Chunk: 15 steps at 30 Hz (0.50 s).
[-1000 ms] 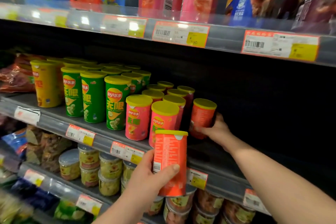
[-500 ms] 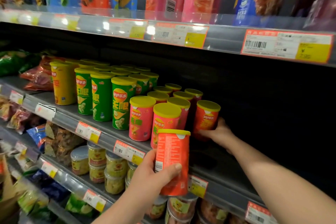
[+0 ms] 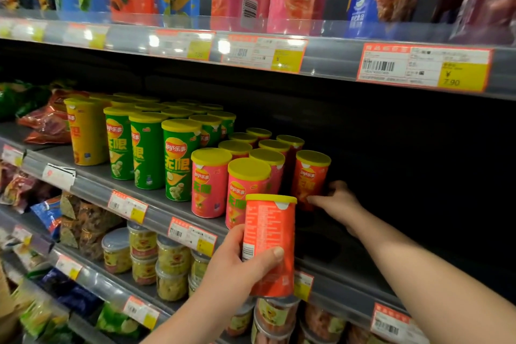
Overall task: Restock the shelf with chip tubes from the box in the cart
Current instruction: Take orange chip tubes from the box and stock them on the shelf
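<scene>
My left hand [image 3: 237,268] grips an orange chip tube with a yellow lid [image 3: 269,243], held upright in front of the middle shelf's edge [image 3: 251,237]. My right hand [image 3: 339,202] reaches into the shelf and holds the base of another orange tube [image 3: 310,176], which stands on the shelf at the right end of the row. Pink tubes [image 3: 209,184] and green tubes [image 3: 178,159] stand in rows to the left. The cart and box are out of view.
The shelf to the right of the orange tube is dark and bare [image 3: 405,204]. The upper shelf [image 3: 321,56] carries tall tubes and price tags. Below sit plastic snack cups [image 3: 173,274] and bagged snacks [image 3: 81,220].
The view has shifted so the shelf appears further right. My right hand has turned the standing orange tube slightly and stays on it. My left hand still holds its tube in the same place.
</scene>
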### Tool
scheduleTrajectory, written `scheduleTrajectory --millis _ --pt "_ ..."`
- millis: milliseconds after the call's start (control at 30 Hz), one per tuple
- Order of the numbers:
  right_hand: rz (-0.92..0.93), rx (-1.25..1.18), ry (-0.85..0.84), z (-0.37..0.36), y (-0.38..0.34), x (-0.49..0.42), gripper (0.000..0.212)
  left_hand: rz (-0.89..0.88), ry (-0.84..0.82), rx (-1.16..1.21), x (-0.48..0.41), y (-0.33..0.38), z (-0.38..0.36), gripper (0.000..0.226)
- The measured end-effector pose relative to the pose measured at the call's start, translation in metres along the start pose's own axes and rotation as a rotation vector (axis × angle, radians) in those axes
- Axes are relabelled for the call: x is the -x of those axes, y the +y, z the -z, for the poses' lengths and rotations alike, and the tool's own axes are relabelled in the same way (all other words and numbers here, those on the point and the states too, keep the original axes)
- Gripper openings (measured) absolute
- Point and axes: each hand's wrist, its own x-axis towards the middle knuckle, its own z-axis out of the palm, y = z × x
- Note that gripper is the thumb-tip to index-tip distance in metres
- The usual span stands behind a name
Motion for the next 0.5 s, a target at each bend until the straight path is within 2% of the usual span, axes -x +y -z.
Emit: scheduleTrajectory --millis 67,133,167,233,333,433,500 --pt "0.068 -0.013 -0.032 0.01 -0.003 0.012 0.054 -0.031 -0.025 -0.006 -0.003 0.002 -0.003 0.051" --pt "0.138 -0.088 -0.158 0.021 -0.006 0.029 0.031 -0.086 -0.056 -0.026 -0.008 0.004 -0.009 0.06" --pt "0.155 -0.162 -0.257 0.026 -0.007 0.039 0.032 -0.11 -0.07 -0.038 -0.01 0.005 -0.012 0.063" --pt "0.172 -0.321 -0.467 0.037 -0.005 0.057 0.054 -0.16 -0.102 -0.06 -0.015 0.008 -0.019 0.064" --pt "0.205 -0.336 -0.63 0.044 0.0 0.076 0.087 -0.244 -0.122 -0.097 -0.024 0.009 -0.034 0.065" --pt "0.234 -0.376 -0.563 0.051 0.004 0.083 0.079 -0.283 -0.149 -0.181 -0.032 0.009 -0.047 0.064" --pt "0.223 -0.408 -0.476 0.058 0.009 0.079 0.076 -0.308 -0.189 -0.309 -0.035 0.009 -0.053 0.074"
